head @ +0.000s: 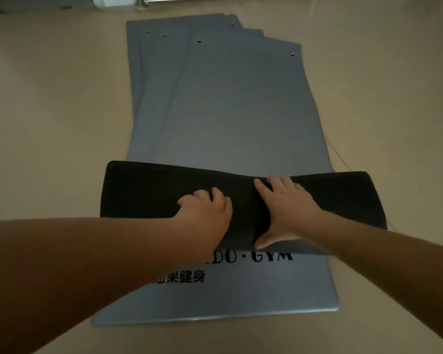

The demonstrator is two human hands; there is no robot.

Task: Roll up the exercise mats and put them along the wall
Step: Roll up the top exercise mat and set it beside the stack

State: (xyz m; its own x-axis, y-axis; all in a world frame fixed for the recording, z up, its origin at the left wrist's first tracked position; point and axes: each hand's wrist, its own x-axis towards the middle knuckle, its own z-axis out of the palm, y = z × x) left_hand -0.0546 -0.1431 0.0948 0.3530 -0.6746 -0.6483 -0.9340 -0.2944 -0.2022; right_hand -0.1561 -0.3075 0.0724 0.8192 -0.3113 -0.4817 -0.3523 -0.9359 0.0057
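Left hand point(207, 210) and right hand point(288, 204) clasp mat roll point(143, 190) mid-width, fingers curled over it; probably better spread wider, since the ends flare.

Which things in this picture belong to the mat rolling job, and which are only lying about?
Belongs to the job:
black roll of the top mat; grey mats stacked flat beneath it; left hand and right hand, both on the roll.

Just lying about:
thin cord at the right; metal and white items at the far edge, unclear.
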